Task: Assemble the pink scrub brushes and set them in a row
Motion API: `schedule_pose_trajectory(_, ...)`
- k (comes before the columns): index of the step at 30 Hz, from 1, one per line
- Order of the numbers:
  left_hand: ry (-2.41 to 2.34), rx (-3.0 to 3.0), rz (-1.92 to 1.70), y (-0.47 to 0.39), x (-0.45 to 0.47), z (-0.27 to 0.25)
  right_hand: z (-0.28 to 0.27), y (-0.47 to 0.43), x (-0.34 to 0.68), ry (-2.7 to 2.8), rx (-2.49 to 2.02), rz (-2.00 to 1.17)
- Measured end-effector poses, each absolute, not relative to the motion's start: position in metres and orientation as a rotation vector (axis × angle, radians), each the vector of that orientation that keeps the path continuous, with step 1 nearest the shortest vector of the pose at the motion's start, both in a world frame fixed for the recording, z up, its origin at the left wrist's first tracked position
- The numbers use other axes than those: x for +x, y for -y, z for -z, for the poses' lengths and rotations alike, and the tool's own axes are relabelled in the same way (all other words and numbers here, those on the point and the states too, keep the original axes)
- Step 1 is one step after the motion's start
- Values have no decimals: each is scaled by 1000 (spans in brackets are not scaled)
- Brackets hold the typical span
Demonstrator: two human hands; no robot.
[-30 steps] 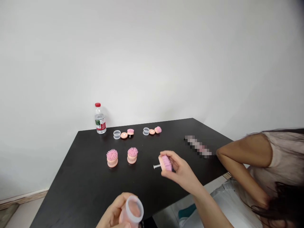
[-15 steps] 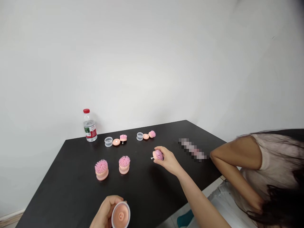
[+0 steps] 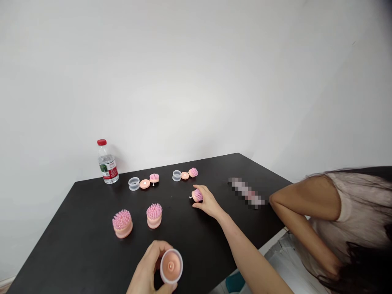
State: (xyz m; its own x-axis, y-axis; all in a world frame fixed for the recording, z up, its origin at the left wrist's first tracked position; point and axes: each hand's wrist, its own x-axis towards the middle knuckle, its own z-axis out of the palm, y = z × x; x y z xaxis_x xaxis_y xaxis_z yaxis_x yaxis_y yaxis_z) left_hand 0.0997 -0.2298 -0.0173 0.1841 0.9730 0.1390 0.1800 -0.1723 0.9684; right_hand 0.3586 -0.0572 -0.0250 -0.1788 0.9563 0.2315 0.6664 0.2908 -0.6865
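Note:
My left hand [image 3: 153, 265] is closed around a clear-rimmed cup with a peach disc inside [image 3: 171, 266], its hollow side facing me and a small knob in the middle. My right hand [image 3: 208, 202] reaches over the table, thumb and fingers spread around a pink bristle brush head [image 3: 197, 195]. That head lies on its side, a small white stem pointing left, and a gap shows between it and the thumb. Left of it stand a smaller whole scalp brush [image 3: 154, 216] and a larger one [image 3: 122, 223], bristles up.
Along the back of the black table [image 3: 92, 212] lie two rows of parts: clear rings [image 3: 134, 183], peach discs [image 3: 145, 184] and brush heads [image 3: 193, 172]. A water bottle [image 3: 108, 165] stands back left. A blurred-out item [image 3: 246, 192] and another person's arm [image 3: 306, 204] are at right.
My right hand has lowered the brush head onto the table and its fingers have spread. My left hand has moved right and slightly up with the cup. The view has shifted slightly.

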Motion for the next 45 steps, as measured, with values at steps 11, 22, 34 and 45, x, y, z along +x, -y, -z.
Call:
schedule_pose_trajectory(11, -1097, 1571, -997, 208, 109, 11, -9, 172, 326, 1991, -992, -739)
schedule_pose_trajectory(22, -1142, 1949, -1091, 223, 105, 14, 12, 208, 287, 1830, -1060, -948)
schedule_pose_trajectory(34, -802, 1020, -1186, 242, 113, 15, 25, 234, 283, 1767, -914, -618)
schedule_pose_trajectory(45, -965, 1112, -1124, 252, 111, 19, -17, 256, 292, 2193, -874, -604)
